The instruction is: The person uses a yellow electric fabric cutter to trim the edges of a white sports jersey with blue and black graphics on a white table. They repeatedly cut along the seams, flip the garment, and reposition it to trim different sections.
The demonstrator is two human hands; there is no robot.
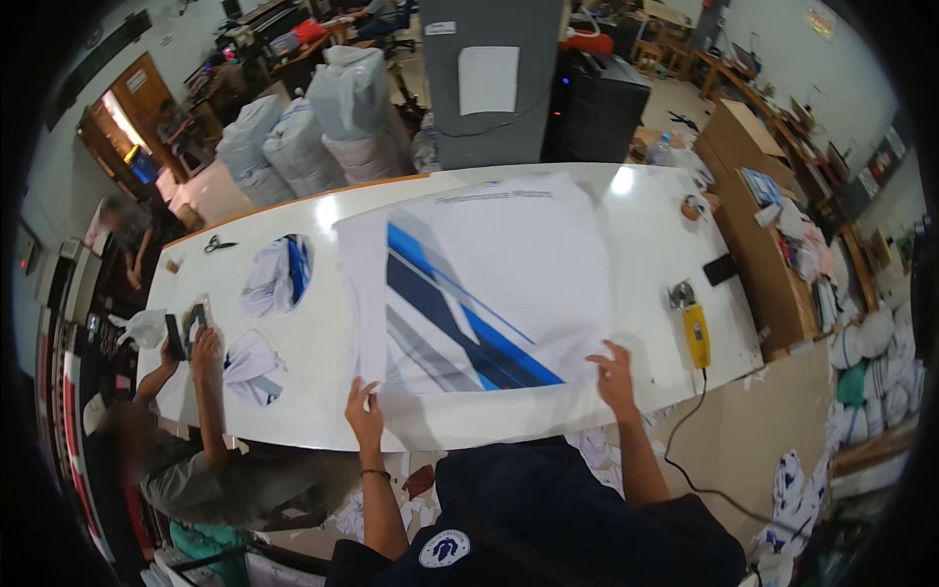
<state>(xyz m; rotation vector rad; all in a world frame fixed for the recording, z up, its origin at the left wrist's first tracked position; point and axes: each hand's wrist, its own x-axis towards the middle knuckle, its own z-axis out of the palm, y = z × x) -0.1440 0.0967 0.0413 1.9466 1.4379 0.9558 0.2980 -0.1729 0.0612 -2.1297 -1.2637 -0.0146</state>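
A white fabric panel (484, 293) with printed blue, navy and grey diagonal stripes is spread over the white table before me. Lettering runs along its far edge. At the panel's near left corner, my left hand (364, 420) pinches the cloth between thumb and fingers. By the near right corner is my right hand (615, 378), its fingers apart and holding nothing; whether a fingertip touches the cloth is unclear. Two smaller bundles of printed white fabric, a farther one (275, 279) and a nearer one (251, 369), lie left of the panel.
A yellow corded electric cloth cutter (695, 330) lies on the right, near a black phone (720, 270) and a tape roll (691, 208). Black scissors (220, 244) rest far left. A co-worker's hands (204, 352) are at the left edge. Cardboard boxes (763, 257) stand beyond the table's right side.
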